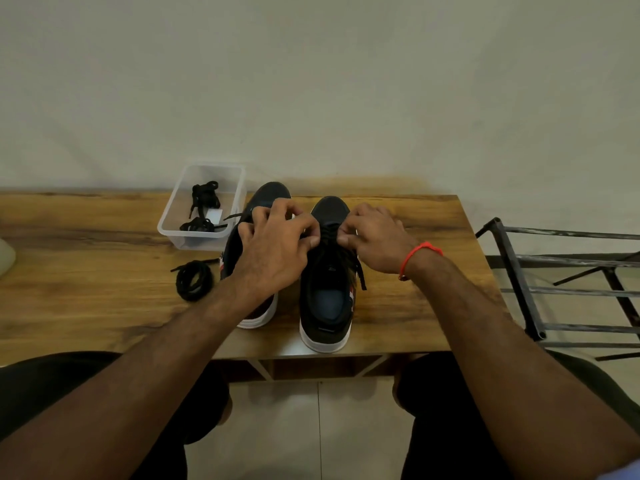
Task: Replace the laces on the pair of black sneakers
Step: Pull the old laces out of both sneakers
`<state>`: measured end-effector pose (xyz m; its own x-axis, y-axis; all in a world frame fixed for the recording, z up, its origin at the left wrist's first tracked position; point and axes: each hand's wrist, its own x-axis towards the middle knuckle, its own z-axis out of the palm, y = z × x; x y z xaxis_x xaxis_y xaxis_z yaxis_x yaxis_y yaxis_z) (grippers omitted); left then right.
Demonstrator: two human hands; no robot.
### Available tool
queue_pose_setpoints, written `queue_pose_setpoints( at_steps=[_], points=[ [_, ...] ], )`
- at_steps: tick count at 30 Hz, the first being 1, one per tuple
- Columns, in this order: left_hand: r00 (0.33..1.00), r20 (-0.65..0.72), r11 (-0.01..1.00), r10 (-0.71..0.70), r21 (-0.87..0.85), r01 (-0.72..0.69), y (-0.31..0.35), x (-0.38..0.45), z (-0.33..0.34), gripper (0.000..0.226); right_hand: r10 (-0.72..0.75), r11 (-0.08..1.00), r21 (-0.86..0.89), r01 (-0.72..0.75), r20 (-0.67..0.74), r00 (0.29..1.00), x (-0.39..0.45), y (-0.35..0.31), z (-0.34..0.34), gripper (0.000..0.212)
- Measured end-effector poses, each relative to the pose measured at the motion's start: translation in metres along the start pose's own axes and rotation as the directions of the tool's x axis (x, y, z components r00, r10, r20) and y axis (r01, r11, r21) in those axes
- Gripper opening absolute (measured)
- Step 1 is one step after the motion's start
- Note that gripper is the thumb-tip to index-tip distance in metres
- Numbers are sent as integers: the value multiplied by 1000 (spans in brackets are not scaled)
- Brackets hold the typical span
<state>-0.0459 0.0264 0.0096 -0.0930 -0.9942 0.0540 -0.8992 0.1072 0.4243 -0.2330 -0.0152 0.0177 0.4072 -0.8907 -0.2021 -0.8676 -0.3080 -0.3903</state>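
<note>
While both hands (273, 244) (372, 239) pinch the right sneaker (327, 289) lace (330, 237), one coiled lace (194, 279) lies on table (104, 296), approx. halfway.

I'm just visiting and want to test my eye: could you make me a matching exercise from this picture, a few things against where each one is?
Things:
1. coiled lace
2. lace bundles
3. orange band
4. right sneaker

Places:
A. on the right wrist
B. inside the clear plastic tub
C. loose on the table, left of the shoes
D. under both hands' fingertips

Pairs: 1-C, 2-B, 3-A, 4-D
</note>
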Motion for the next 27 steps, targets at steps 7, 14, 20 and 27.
queue_pose_setpoints(
  at_steps=[7, 14, 20, 27],
  points=[
    [989, -21, 989, -144, -42, 143, -6, 5, -17, 12, 38, 985, 165, -59, 124, 992, -13, 20, -32, 25],
    [927, 40, 909, -372, 219, 355, -27, 12, -33, 41, 284, 955, -8, -297, 317, 905, -24, 52, -48, 20],
    [975, -15, 958, -220, 186, 218, -26, 8, -29, 29, 269, 963, -67, -262, 117, 956, -13, 57, -35, 16],
    [992, 52, 972, 118, 201, -126, 0, -1, -3, 29, -57, 997, -47, 53, -76, 996, -1, 1, -6, 19]
  ],
)
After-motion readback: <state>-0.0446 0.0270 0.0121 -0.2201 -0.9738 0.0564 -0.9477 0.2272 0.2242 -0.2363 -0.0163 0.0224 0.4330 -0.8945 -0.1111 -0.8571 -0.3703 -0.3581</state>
